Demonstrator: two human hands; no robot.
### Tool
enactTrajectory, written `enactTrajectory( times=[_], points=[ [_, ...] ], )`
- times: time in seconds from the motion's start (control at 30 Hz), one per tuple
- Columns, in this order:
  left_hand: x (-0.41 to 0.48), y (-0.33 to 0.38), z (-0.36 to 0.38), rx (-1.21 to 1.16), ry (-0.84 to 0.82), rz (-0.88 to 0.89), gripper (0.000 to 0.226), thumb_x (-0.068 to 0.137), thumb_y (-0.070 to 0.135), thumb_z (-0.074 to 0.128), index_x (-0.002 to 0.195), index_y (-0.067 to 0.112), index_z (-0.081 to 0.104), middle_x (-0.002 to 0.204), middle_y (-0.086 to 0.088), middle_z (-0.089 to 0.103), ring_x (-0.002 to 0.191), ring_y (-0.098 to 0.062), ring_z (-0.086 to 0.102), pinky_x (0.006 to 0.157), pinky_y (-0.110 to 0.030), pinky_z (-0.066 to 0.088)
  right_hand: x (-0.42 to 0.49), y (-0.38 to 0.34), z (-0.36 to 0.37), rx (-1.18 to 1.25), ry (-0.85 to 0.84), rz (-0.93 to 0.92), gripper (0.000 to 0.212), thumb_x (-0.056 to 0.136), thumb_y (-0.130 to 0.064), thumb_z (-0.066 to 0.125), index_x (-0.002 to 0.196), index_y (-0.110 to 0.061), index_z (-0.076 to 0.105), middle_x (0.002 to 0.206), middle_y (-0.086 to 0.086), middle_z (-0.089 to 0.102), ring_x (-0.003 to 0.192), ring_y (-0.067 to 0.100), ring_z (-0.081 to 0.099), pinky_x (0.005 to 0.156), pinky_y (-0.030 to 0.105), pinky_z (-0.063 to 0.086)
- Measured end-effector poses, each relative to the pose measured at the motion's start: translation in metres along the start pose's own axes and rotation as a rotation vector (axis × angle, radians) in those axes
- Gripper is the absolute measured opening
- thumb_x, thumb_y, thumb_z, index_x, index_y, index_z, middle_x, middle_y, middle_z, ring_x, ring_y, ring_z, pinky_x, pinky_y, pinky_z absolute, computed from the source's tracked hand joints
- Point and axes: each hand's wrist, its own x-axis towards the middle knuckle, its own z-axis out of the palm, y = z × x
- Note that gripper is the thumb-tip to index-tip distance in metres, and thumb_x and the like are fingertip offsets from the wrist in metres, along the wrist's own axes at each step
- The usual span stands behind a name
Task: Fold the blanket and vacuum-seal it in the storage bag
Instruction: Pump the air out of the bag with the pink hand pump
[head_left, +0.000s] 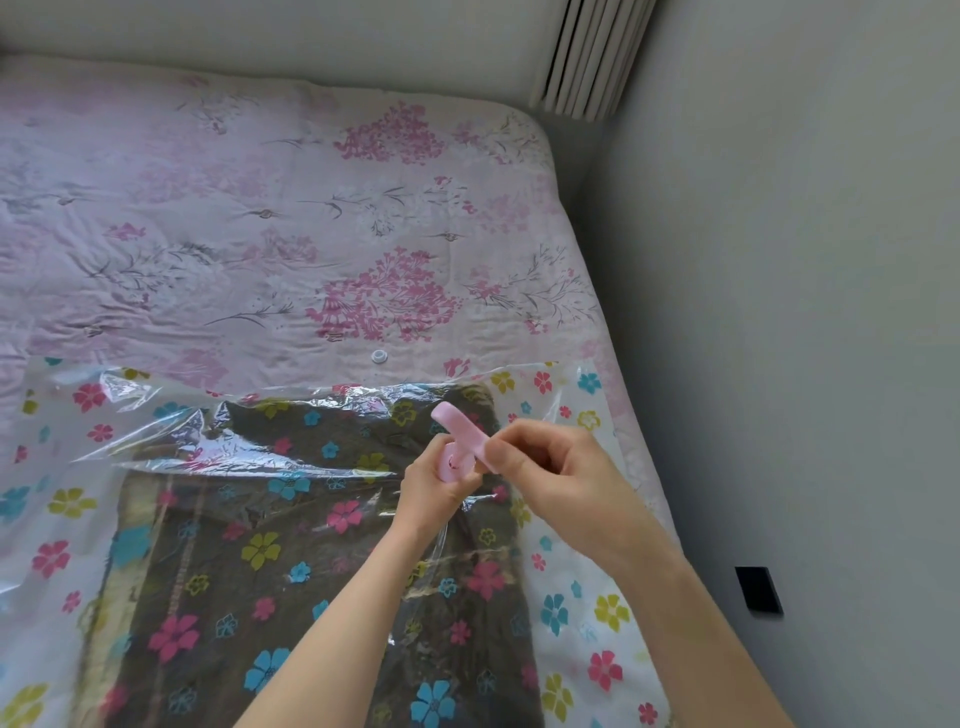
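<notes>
Both hands, left hand (439, 480) and right hand (558, 462), grip a pink pump (460, 439) above the bagged blanket (291, 545), at five o'clock on the bed (260, 208).

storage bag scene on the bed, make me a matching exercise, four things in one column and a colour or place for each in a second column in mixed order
Things:
1. blanket
2. storage bag
3. clip
4. round cap

Colour or place:
A. pink, held between both hands
B. white, lying on the bedspread beyond the bag's far edge
C. dark brown, folded inside the bag
D. clear plastic printed with bright flowers, spread on the bed

Pairs: 1-C, 2-D, 3-A, 4-B

The left hand grips the clip's lower end and the right hand pinches its upper part.
</notes>
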Motion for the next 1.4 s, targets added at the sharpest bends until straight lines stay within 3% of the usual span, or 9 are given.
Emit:
enactTrajectory(
  times=[0.27,0.4,0.47,0.6,0.77,0.87,1.0,1.27,1.4],
  points=[
    [-0.001,-0.004,0.001,0.024,0.01,0.04,0.025,0.068,0.046,0.063,0.085,0.028,0.06,0.079,0.005,0.068,0.077,-0.015,0.064,0.075,-0.045,0.053,0.03,0.077,0.041,-0.191,0.092,0.312,0.024,0.094,-0.03,0.055,0.096,-0.015,0.073,0.058,-0.012,0.055,0.055,-0.001,0.047,0.057,0.018,0.039],
    [0.001,-0.003,-0.002,-0.002,-0.003,0.034,0.034,0.062,0.049,0.068,0.088,0.028,0.061,0.082,0.004,0.069,0.082,-0.023,0.066,0.076,-0.048,0.054,0.009,0.022,0.023,-0.032,0.077,0.091,0.023,0.094,-0.031,0.056,0.086,-0.017,0.072,0.078,0.01,0.067,0.076,0.023,0.061,0.072,0.032,0.05],
    [0.002,-0.004,-0.002,0.007,-0.013,0.046,0.035,0.063,0.053,0.069,0.089,0.031,0.061,0.083,0.006,0.069,0.083,-0.017,0.067,0.074,-0.044,0.057,-0.002,0.001,0.014,0.034,0.052,0.001,0.023,0.094,-0.031,0.056,0.085,-0.015,0.07,0.069,0.007,0.063,0.064,0.02,0.055,0.062,0.029,0.045],
    [0.004,-0.006,-0.001,0.001,-0.008,0.045,0.035,0.06,0.053,0.068,0.088,0.032,0.06,0.085,0.005,0.069,0.084,-0.016,0.067,0.074,-0.041,0.056,0.011,0.027,0.02,-0.062,0.06,0.073,0.024,0.096,-0.028,0.053,0.087,-0.011,0.068,0.051,-0.01,0.041,0.048,0.003,0.036,0.05,0.02,0.031],
    [0.005,-0.01,-0.001,0.02,-0.006,0.04,0.032,0.06,0.049,0.066,0.088,0.035,0.059,0.087,0.003,0.069,0.084,-0.015,0.066,0.077,-0.046,0.056,0.031,0.068,0.033,-0.242,0.06,0.266,0.026,0.096,-0.033,0.052,0.091,-0.015,0.07,0.065,-0.001,0.056,0.062,0.008,0.048,0.058,0.028,0.044],
    [0.004,-0.007,-0.001,-0.011,-0.009,0.042,0.035,0.061,0.05,0.066,0.088,0.029,0.06,0.082,0.004,0.068,0.078,-0.015,0.065,0.073,-0.044,0.053,0.015,0.036,0.024,-0.143,0.057,0.133,0.023,0.095,-0.032,0.054,0.086,-0.019,0.07,0.078,0.015,0.065,0.069,0.023,0.056,0.07,0.043,0.049],
    [0.006,-0.012,-0.001,0.003,-0.02,0.042,0.033,0.065,0.047,0.068,0.092,0.027,0.064,0.08,0.009,0.068,0.08,-0.017,0.066,0.074,-0.046,0.055,-0.002,-0.002,0.006,-0.01,0.029,-0.041,0.023,0.095,-0.028,0.054,0.084,-0.015,0.07,0.061,0.003,0.055,0.055,0.013,0.045,0.054,0.027,0.037],
    [0.004,-0.011,-0.001,0.005,-0.024,0.022,0.044,0.058,0.053,0.069,0.094,0.028,0.061,0.087,0.001,0.07,0.084,-0.017,0.067,0.077,-0.046,0.056,0.026,0.063,0.028,-0.213,0.043,0.22,0.024,0.097,-0.031,0.052,0.092,-0.015,0.07,0.061,-0.003,0.051,0.059,0.006,0.044,0.06,0.02,0.039],
    [0.002,-0.01,-0.002,-0.023,-0.029,0.047,0.043,0.06,0.062,0.073,0.091,0.035,0.06,0.083,0.006,0.07,0.081,-0.014,0.067,0.076,-0.044,0.055,0.007,0.026,0.015,-0.092,0.03,0.056,0.023,0.095,-0.033,0.054,0.084,-0.021,0.07,0.073,0.017,0.059,0.064,0.026,0.05,0.062,0.038,0.042]
  ],
)
